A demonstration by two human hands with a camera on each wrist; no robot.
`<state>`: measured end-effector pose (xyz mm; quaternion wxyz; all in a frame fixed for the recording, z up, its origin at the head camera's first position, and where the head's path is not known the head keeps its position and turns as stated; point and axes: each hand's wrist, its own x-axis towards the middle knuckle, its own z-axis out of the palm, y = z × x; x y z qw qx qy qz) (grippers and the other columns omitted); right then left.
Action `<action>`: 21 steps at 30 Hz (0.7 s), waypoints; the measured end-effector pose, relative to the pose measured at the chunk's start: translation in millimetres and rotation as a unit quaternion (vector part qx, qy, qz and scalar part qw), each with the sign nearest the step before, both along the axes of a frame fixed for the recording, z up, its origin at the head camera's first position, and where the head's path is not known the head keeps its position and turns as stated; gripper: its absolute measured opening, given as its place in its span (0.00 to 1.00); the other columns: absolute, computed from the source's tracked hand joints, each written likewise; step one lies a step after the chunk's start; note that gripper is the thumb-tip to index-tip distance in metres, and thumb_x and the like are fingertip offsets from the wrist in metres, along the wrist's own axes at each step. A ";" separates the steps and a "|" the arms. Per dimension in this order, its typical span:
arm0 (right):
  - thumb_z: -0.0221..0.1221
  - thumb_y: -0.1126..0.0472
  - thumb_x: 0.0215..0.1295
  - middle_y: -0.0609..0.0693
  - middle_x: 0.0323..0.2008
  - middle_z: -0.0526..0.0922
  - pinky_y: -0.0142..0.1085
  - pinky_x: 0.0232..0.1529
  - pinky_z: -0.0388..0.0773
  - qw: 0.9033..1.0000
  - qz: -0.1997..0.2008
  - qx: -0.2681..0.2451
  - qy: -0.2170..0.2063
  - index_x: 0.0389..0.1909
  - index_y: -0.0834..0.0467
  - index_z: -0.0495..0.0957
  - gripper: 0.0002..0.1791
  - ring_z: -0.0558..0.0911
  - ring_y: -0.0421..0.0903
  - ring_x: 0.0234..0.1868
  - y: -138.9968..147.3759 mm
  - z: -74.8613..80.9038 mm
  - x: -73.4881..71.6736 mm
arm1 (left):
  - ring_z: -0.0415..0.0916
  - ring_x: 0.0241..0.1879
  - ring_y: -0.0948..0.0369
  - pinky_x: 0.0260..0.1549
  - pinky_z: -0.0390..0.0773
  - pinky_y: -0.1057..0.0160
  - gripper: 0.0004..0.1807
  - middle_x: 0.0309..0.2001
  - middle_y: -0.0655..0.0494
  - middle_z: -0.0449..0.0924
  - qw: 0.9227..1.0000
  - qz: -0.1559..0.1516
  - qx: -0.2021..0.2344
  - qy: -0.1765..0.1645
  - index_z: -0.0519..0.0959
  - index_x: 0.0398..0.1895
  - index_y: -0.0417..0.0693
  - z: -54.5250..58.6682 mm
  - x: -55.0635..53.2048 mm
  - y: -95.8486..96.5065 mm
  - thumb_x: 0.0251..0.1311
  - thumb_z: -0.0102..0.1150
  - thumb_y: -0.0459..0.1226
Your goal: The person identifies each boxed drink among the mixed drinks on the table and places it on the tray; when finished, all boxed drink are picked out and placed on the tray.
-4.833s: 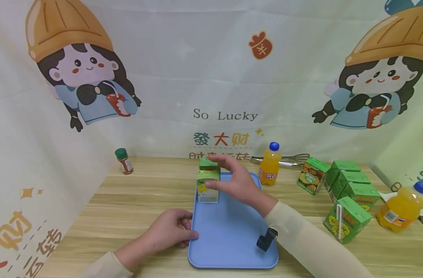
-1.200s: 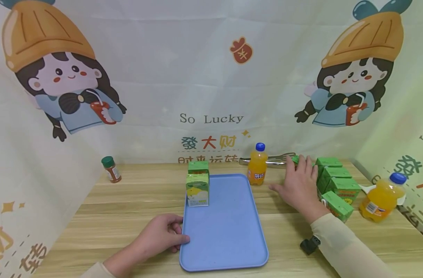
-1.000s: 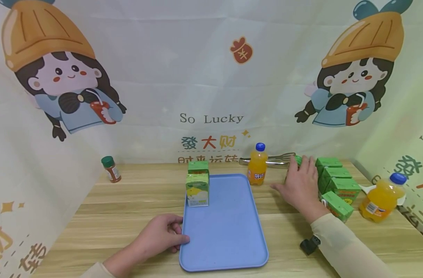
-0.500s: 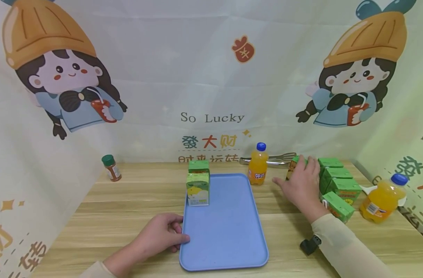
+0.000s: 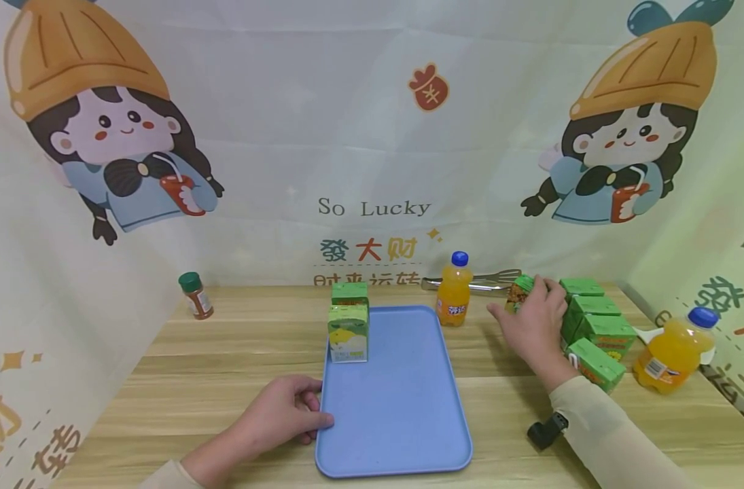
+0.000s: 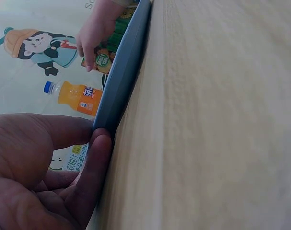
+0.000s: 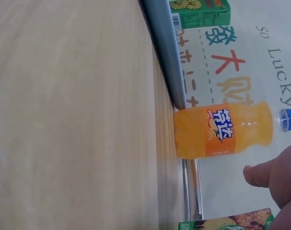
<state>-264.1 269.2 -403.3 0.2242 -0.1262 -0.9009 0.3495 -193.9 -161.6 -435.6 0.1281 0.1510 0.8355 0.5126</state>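
Observation:
My left hand (image 5: 286,414) pinches the left rim of a blue tray (image 5: 402,407); in the left wrist view thumb and finger meet at its edge. Two green drink cartons stand at the tray's far left corner, the front one (image 5: 348,334) with a yellow fruit picture. To the right, my right hand (image 5: 533,326) reaches over a green and brown drink carton (image 5: 517,292), its thumb held apart from it in the right wrist view. The hand partly hides this carton, and whether the fingertips touch it I cannot tell.
An orange soda bottle (image 5: 454,292) stands beyond the tray's right corner, before metal tongs and a whisk (image 5: 497,280). Several green cartons (image 5: 598,322) cluster at right, beside another orange bottle (image 5: 674,353). A green-capped spice jar (image 5: 196,297) stands far left.
My right hand has gone from the cartons on the tray to the carton at right. Over the last second it shifts slightly, showing more of that carton. The left hand stays on the rim.

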 end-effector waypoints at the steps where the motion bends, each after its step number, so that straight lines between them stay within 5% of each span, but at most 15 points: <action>1: 0.74 0.50 0.73 0.74 0.82 0.45 0.71 0.80 0.59 1.000 -0.001 -0.006 0.002 0.87 0.73 0.45 0.60 0.50 0.74 0.81 0.2 0.1 0.2 | 0.86 0.25 0.57 0.24 0.90 0.58 0.37 0.35 0.51 0.83 1.000 0.000 -0.001 0.000 0.75 0.66 0.15 0.3 0.1 0.0 0.59 0.82 0.30; 21: 0.67 0.58 0.79 0.77 0.72 0.58 0.69 0.72 0.62 0.997 -0.014 -0.052 0.063 0.81 0.73 0.58 0.43 0.60 0.75 0.73 0.1 -6.7 0.8 | 0.85 0.25 0.57 0.23 0.90 0.58 0.37 0.34 0.52 0.83 1.000 -0.003 -0.002 0.010 0.76 0.65 0.16 1.5 0.2 0.8 0.59 0.82 0.30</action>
